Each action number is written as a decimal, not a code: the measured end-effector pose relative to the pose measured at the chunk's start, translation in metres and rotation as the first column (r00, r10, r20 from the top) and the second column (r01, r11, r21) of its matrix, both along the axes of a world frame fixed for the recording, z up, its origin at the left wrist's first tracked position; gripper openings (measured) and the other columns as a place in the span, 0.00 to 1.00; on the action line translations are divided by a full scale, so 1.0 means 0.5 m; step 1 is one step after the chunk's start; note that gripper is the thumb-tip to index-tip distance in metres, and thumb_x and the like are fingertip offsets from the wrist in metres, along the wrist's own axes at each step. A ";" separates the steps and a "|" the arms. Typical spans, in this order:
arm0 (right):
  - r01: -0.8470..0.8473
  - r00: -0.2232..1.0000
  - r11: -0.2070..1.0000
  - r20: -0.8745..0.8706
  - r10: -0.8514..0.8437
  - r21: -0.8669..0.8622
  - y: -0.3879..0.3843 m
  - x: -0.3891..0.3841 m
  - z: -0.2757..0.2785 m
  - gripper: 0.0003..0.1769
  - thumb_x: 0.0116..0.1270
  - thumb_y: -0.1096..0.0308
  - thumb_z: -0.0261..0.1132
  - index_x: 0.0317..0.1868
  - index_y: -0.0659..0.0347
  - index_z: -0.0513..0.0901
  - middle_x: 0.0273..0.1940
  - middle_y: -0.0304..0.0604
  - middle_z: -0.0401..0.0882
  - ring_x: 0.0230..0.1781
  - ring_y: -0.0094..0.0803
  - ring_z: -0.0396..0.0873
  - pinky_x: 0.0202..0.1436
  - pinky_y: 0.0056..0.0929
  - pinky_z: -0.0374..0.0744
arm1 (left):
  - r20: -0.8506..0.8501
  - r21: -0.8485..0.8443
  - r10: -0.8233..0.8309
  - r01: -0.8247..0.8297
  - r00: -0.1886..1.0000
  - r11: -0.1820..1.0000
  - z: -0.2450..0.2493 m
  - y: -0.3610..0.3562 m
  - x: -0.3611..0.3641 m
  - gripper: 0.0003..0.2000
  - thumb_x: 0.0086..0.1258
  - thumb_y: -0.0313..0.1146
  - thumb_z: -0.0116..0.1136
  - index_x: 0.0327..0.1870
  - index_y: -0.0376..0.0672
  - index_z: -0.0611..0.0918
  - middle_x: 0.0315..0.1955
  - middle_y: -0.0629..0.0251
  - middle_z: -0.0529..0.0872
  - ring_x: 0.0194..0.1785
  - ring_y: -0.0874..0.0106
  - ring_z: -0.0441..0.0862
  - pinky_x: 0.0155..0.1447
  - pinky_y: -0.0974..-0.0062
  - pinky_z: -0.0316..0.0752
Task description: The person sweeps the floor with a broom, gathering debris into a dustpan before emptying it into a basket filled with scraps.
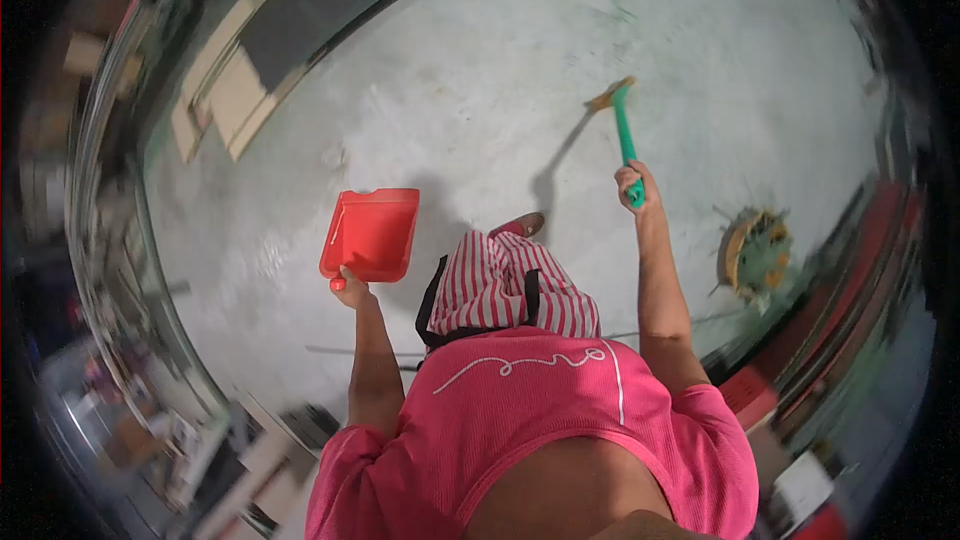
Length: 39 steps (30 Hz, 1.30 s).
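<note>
A red dustpan (375,232) hangs from my left hand (350,288), whose fingers wrap round its short handle. Its wide lip points forward, and the pan looks bare inside apart from a pale streak along its left side. On the other side, my right hand (637,186) grips a hand brush (624,125) by its green handle. The brush's yellowish-brown bristles (611,94) are at the far end, held out ahead over the grey floor (480,90), with a long shadow falling to their lower left.
To the right stands a round yellow-and-green object (757,252) with spokes sticking out. Red and dark long pieces (840,310) line the right edge. A dark panel with beige parts (300,30) lies at the upper left. Cluttered shelving (100,240) runs along the left.
</note>
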State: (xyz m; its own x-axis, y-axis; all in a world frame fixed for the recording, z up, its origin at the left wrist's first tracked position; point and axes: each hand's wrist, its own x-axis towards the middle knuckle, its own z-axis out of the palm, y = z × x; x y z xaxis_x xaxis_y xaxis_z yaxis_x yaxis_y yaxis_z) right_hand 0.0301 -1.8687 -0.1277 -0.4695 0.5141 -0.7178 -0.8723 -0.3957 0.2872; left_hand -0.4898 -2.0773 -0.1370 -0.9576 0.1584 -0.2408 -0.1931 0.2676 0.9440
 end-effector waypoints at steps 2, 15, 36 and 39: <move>-0.369 0.857 0.928 0.403 0.320 0.047 -0.080 -0.058 -0.031 0.07 0.53 0.72 0.55 0.29 0.57 0.63 0.17 0.34 0.63 0.13 0.17 0.63 0.16 0.16 0.67 | -0.016 0.115 0.114 -0.112 0.993 0.987 -0.042 -0.187 -0.019 0.15 0.55 0.39 0.57 0.33 0.38 0.69 0.26 0.62 0.76 0.24 0.72 0.73 0.22 0.77 0.70; -0.957 0.291 0.271 0.288 0.912 0.107 -0.241 -0.296 -0.170 0.08 0.54 0.69 0.55 0.26 0.55 0.62 0.16 0.31 0.61 0.12 0.16 0.60 0.12 0.15 0.61 | 0.093 -0.122 0.516 -0.505 0.852 0.855 -0.147 -0.447 0.169 0.20 0.58 0.40 0.53 0.45 0.37 0.67 0.36 0.61 0.76 0.33 0.69 0.77 0.29 0.76 0.75; -0.701 0.627 0.664 0.218 0.748 -0.260 -0.136 0.364 -0.144 0.10 0.57 0.67 0.55 0.25 0.59 0.62 0.16 0.34 0.62 0.11 0.16 0.61 0.09 0.11 0.61 | 0.193 -0.131 0.291 -0.269 0.937 0.954 -0.088 -0.347 0.340 0.21 0.56 0.42 0.54 0.45 0.37 0.67 0.39 0.56 0.74 0.34 0.65 0.75 0.25 0.71 0.72; -0.632 0.642 0.714 0.312 0.700 -0.301 -0.087 0.497 -0.142 0.10 0.56 0.68 0.55 0.27 0.58 0.61 0.17 0.35 0.62 0.11 0.16 0.61 0.09 0.11 0.62 | 0.267 -0.183 0.345 -0.304 0.900 0.935 -0.059 -0.257 0.391 0.21 0.56 0.42 0.55 0.44 0.38 0.67 0.38 0.57 0.74 0.33 0.66 0.75 0.24 0.72 0.71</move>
State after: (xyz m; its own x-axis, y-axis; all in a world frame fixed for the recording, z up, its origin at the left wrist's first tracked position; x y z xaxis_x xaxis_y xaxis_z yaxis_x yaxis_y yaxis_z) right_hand 0.2786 -1.9120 -0.1988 -0.3155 0.0409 -0.9480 -0.4345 -0.8944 0.1060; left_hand -0.2943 -2.2060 -0.1667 -0.8346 -0.2029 -0.5122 -0.5503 0.2626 0.7926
